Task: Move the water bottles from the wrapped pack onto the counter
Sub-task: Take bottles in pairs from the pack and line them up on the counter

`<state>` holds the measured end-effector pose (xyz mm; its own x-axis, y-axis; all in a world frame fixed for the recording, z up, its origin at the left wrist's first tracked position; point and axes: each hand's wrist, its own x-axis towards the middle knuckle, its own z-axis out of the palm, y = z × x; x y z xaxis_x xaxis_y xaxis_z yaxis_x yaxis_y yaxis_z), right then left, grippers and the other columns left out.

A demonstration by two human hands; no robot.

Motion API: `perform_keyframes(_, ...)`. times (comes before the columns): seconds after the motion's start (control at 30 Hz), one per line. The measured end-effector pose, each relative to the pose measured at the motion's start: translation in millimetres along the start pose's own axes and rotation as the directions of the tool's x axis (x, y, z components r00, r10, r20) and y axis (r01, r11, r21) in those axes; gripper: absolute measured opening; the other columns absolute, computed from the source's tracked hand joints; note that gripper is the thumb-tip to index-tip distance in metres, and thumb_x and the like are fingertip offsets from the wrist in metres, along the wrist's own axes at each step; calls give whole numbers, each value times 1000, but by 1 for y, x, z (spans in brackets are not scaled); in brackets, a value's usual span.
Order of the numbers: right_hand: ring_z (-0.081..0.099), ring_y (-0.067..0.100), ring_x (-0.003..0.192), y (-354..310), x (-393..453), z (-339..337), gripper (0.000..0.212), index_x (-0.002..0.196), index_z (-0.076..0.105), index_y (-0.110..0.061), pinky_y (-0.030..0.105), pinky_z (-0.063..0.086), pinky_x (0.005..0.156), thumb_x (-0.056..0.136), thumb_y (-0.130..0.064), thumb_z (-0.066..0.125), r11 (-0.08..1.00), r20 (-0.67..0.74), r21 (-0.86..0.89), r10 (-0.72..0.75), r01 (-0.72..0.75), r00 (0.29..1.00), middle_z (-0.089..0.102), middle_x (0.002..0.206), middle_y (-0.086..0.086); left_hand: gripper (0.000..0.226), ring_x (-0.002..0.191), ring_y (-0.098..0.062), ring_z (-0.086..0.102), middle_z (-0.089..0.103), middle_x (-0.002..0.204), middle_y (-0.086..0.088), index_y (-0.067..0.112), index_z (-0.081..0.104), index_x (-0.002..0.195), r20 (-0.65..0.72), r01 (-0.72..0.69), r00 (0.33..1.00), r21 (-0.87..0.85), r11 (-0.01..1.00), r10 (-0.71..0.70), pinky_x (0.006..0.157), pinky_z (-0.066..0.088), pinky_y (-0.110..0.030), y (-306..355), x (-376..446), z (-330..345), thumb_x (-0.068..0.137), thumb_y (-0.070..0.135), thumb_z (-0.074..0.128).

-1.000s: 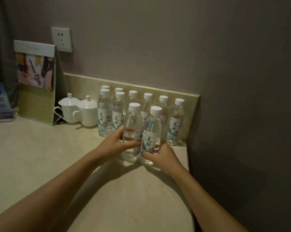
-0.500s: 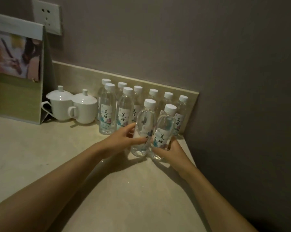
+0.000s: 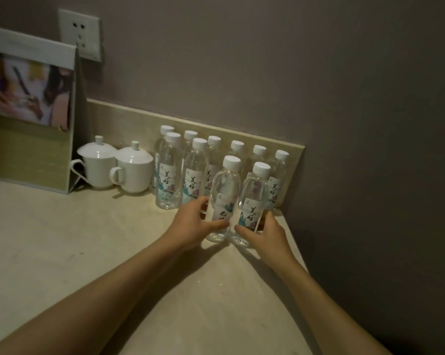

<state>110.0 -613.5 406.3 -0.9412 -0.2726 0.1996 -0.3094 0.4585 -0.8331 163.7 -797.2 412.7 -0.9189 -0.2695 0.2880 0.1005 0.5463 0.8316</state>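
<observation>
pale counter (image 3: 62,252) — water bottles (image 3: 169,172), two lidded cups (image 3: 133,167), card stand (image 3: 29,111).

Change over the last second: the left hand (image 3: 190,224) and right hand (image 3: 263,233) have carried the two front bottles, left (image 3: 222,198) and right (image 3: 251,204), back toward the rows by the wall; both now tilt slightly, and the left one has turned, its label facing away
</observation>
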Motion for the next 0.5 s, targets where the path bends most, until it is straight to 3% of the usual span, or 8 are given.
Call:
perform_keyframes(0.1,67,11,96,-1,-1,-2,49,117,52,-23,36,58,85,77,-35,79,999,18,-53,-3,4,1000,69,112,-3,52,92,-9,64,67,109,5,20,60,120,-49,-36,998,5,999,36,78,55,-25,-2,-2,3,75,36,79)
perform_keyframes(0.2,65,21,104,-9,1,0,52,122,50,-18,43,56,88,81,-40,74,986,21,-167,-15,19,1000,66,117,1,50,93,-12,63,65,108,4,19,56,120,-150,-53,987,60,997,61,81,56,-29,-3,-6,8,78,36,77)
perform_keyframes(0.3,64,23,110,-11,0,5,55,124,43,-16,42,56,90,83,-39,73,985,-10,-173,-13,11,1000,64,124,5,43,94,-13,63,66,108,2,19,58,117,-175,-80,979,145,986,105,83,57,-36,-1,-6,10,81,36,75)
perform_keyframes(0.43,65,24,109,-9,0,7,51,119,42,-20,41,57,87,83,-44,71,975,-28,-223,-23,16,999,64,124,5,38,81,-9,57,64,94,5,20,64,109,-189,-79,970,345,935,151,69,47,-24,-3,-5,9,83,47,69)
perform_keyframes(0.5,65,23,106,-8,3,8,49,116,45,-20,38,56,83,83,-46,70,965,-41,-263,-30,18,999,65,121,4,40,78,-11,56,62,88,5,18,64,104,-180,-57,971,466,883,158,67,43,-24,-1,-4,10,85,53,63)
